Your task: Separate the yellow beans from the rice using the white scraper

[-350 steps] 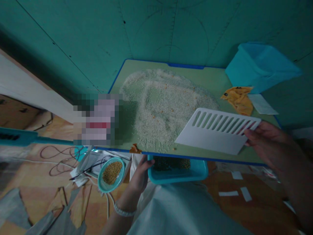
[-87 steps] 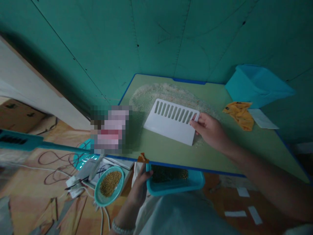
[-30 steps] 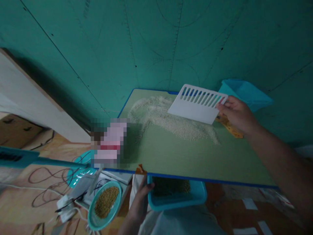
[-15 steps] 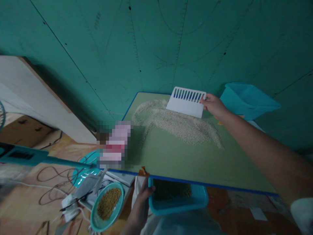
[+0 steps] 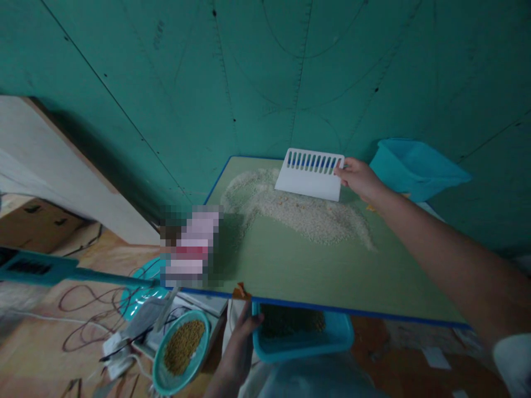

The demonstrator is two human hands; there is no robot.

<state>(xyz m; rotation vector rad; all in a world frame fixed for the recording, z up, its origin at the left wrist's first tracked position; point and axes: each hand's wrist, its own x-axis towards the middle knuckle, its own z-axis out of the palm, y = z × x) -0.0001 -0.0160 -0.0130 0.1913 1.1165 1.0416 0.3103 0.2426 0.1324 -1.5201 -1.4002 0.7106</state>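
Observation:
My right hand [image 5: 355, 176] grips the right end of a white slotted plastic scraper [image 5: 307, 182], its slots along the top. The scraper's lower edge stands in a pile of pale grain [image 5: 315, 221] spread in an arc over the green tabletop [image 5: 282, 271]. A few orange-brown bits lie in the grain just below the scraper. Under the table's front edge, my left hand [image 5: 243, 331] is closed on the left rim of a blue plastic basin [image 5: 305, 354]. Dark contents and some yellowish kernels show inside that basin, partly in shadow.
A blue bin [image 5: 415, 166] stands at the table's back right, against the green wall [image 5: 166, 66]. A blurred pink object [image 5: 194, 243] is at the left edge. Below left is a bowl of yellow-brown kernels [image 5: 185, 345]; cables [image 5: 89, 309] lie on the floor.
The scraper and my right hand have shifted slightly left and a little toward me, uncovering more orange-brown bits. My left hand stays on the basin rim. The view has shifted slightly.

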